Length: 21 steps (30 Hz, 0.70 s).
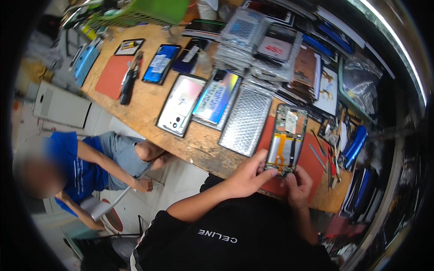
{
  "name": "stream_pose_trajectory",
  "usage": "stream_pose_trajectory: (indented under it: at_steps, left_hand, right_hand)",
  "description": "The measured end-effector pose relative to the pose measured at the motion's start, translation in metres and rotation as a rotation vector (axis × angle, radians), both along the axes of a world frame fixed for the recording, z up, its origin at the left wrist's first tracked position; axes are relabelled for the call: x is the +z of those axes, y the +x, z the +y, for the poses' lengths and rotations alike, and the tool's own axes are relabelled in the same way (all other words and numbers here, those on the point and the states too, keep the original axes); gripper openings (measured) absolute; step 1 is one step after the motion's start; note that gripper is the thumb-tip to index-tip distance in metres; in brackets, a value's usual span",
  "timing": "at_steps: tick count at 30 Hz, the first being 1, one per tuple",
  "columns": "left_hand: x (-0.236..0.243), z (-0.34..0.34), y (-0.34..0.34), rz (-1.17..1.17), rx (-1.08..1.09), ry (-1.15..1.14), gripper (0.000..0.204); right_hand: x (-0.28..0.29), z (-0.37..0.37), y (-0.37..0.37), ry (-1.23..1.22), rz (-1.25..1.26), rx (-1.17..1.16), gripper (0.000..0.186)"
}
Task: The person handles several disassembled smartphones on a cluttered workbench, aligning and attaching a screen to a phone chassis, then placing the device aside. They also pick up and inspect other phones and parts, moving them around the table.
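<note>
An opened smartphone (287,131) is tilted up over a red mat (314,156), its back off. Inside show the silver battery (276,156), an orange flat cable and the circuit board at the top end. My left hand (253,175) grips the lower left edge, thumb in front and fingers behind. At the lower right corner, the thumb and fingers of my right hand (299,186) close around the phone's edge. Just left of it lies a silver bubble-wrap sleeve (246,119).
Left on the wooden table (147,113) lie a white phone (181,105), blue phones, another red mat and a screwdriver (126,90). Wrapped phones (239,36) are piled at the back. Tweezers and tools (332,158) lie right. A person in blue (81,167) sits at left.
</note>
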<state>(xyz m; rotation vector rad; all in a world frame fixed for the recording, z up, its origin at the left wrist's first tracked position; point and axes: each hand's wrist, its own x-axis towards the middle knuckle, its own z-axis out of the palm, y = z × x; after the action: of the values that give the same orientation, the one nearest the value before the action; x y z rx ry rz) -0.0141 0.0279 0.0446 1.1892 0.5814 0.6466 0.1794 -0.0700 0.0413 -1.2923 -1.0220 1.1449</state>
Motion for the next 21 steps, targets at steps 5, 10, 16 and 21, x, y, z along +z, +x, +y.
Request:
stream_pose_trajectory:
  at_steps: [5, 10, 16, 21]
  left_hand:
    - [-0.003, -0.003, 0.004, 0.193, 0.011, 0.241, 0.028]
    - [0.023, -0.004, 0.004, 0.314, 0.007, 0.378, 0.032]
    - [0.029, 0.038, -0.015, 0.904, 0.511, 0.966, 0.05]
    - [0.021, 0.053, -0.013, 1.128, 0.438, 0.968, 0.076]
  right_hand:
    - [0.002, 0.006, 0.0, 0.111, 0.045, -0.079, 0.039]
    - [-0.001, 0.004, 0.02, 0.014, 0.357, -0.184, 0.028]
    - [-0.006, -0.004, 0.036, -0.041, 0.098, -0.189, 0.022]
    - [-0.014, -0.005, 0.033, -0.039, -0.038, -0.15, 0.02]
